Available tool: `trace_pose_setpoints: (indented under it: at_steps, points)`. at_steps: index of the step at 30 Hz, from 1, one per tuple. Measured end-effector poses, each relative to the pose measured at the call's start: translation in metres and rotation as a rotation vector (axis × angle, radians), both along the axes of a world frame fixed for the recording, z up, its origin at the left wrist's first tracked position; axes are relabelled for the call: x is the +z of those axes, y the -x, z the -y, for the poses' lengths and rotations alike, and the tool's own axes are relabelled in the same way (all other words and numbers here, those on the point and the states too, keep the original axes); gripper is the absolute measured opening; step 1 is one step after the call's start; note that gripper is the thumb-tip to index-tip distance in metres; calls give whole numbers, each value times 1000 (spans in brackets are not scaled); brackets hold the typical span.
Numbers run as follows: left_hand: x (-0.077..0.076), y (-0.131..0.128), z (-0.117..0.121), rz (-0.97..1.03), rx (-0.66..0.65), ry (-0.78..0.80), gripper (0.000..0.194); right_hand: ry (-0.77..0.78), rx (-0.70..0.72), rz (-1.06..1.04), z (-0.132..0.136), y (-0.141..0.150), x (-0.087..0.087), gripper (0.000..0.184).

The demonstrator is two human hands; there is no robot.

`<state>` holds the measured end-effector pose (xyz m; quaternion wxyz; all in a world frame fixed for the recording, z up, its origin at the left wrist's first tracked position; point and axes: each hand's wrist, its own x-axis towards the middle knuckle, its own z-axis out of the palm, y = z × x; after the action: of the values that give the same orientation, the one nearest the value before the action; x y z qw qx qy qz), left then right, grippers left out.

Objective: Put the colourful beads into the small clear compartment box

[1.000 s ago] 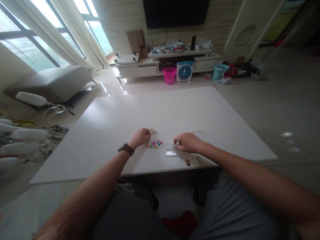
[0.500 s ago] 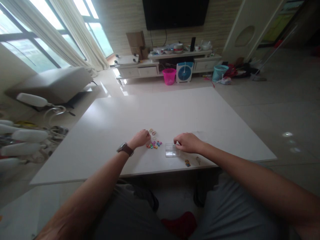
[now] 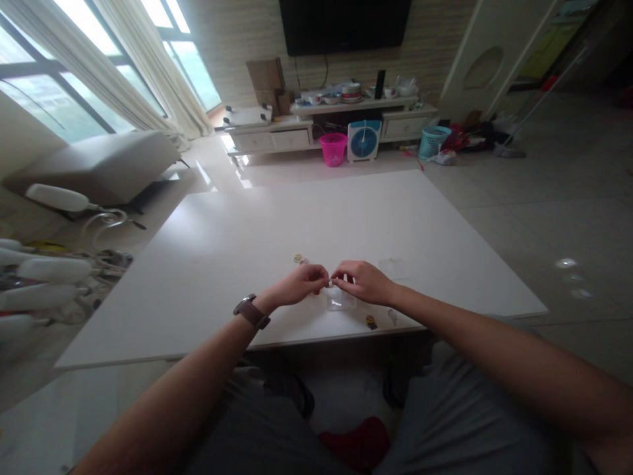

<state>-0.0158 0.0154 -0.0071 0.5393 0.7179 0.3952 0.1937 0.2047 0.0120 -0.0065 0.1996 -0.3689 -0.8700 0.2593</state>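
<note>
1. Closest, by the near edge of the white table (image 3: 222, 251), lie a yellow-and-blue figure charm (image 3: 370, 322), its long axis running mostly away from the person with its top tipped a little left, and, to its right, a pale pendant (image 3: 392, 316), its length likewise running near to far.
2. Beyond them and slightly left, a clear box (image 3: 341, 304) sits flat on the table, its near side roughly in line with the table's edge; the hands hide part of its far side.
3. A small pale ring (image 3: 330, 284) is held up between the two hands, above the far left part of the box. Being round, it has no evident long axis; it is too small to tell which way its opening faces.
4. The left hand (image 3: 307, 282), watch on its wrist, comes in from the left, its grip pinched together on the ring's left side.
5. The right hand (image 3: 363, 280) meets it from the right, thumb and forefinger closed on the ring's other side; exact fingertip contact is too small to make out.
6. Farther off, a transparent lid (image 3: 394, 268) lies flat beyond the right hand, longer from left to right, and a few loose rings (image 3: 297, 258) lie just past the left hand.
7. Past the table stand a pink basket (image 3: 333, 150) and a blue-and-white fan (image 3: 364, 140), before a white cabinet (image 3: 252, 140).
</note>
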Motion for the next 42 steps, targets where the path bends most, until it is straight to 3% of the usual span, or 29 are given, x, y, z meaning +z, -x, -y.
trace_pose_setpoints:
  at_steps: [6,12,17,22,30,42]
  points:
    - [1,-3,3,-49,6,5,30,15,-5,35,4,2,3,15]
    - [-10,0,0,-50,72,-3,26,2,-66,131,-5,-2,4,16]
    - [-14,4,-1,-264,139,-264,19,31,-135,349,-15,-11,-1,21]
    - [-13,6,3,-462,72,-531,18,57,-104,526,-13,-12,-7,22]
    - [-11,5,3,-554,58,-543,21,16,-74,612,-7,-6,-10,25]
    - [-14,6,2,-534,52,-563,18,-52,-80,664,-6,-6,-8,28]
